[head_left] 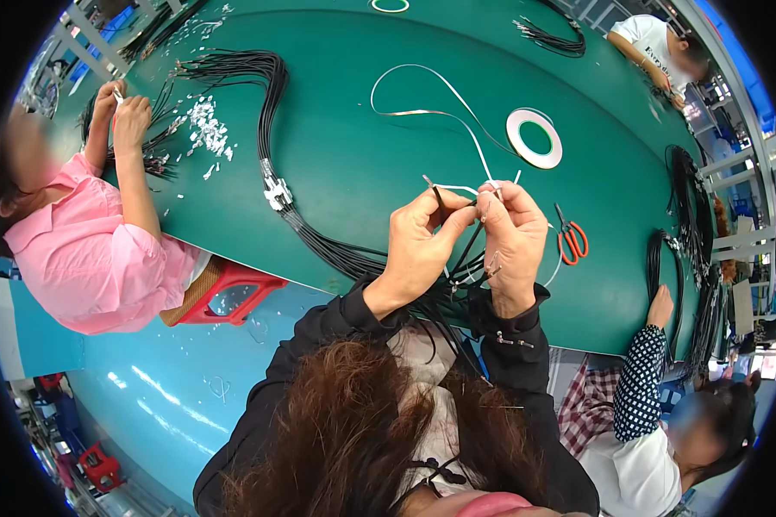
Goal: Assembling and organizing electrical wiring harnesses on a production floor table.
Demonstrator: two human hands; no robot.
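Observation:
Above the near table edge, my left hand pinches a black cable between thumb and fingers. Close against it, my right hand is closed on a narrow white tape strip where it meets the cable end; the fingers partly hide the contact. The strip loops across the table to a white tape roll with a green inner ring. Below my hands, loose cable ends gather from a long black cable bundle, tied midway with a white band. Orange-handled snips lie right of my right hand.
At the left, a person in a pink shirt works beside white scraps and sits on a red stool. Another person's hand touches black cables at the right. A third person is across the green table.

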